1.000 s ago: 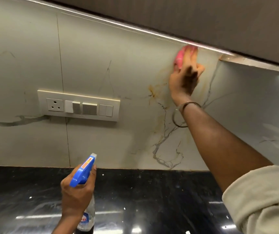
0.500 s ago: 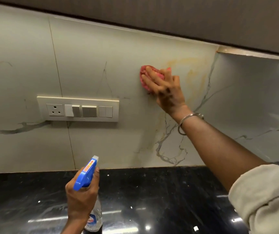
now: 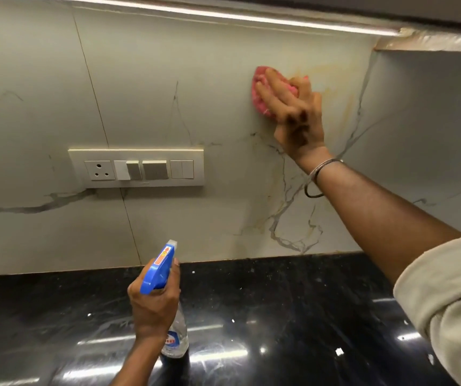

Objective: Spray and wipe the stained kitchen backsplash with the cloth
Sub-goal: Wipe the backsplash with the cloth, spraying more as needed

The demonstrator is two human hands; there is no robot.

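Observation:
My right hand (image 3: 293, 112) presses a bunched pink cloth (image 3: 261, 103) flat against the pale marble backsplash (image 3: 196, 79), high up under the cabinet, with its fingers stretched over the cloth. Yellow-brown stains (image 3: 343, 87) streak the wall to the right of the cloth, and fainter ones run down below the wrist. My left hand (image 3: 154, 307) grips a clear spray bottle (image 3: 177, 338) by its neck, under the blue trigger head (image 3: 158, 271). The bottle is upright over the black counter, its nozzle pointing at the wall.
A cream switch plate (image 3: 136, 168) with a socket sits on the wall left of the stains. The glossy black counter (image 3: 279, 316) runs along the bottom. A lit strip under the upper cabinet (image 3: 223, 15) caps the wall. A side wall (image 3: 433, 121) closes the corner at right.
My right hand swept the cloth down and left from the top edge under the cabinet, then shifted back up slightly across the stain. The left hand and bottle stayed about where they were.

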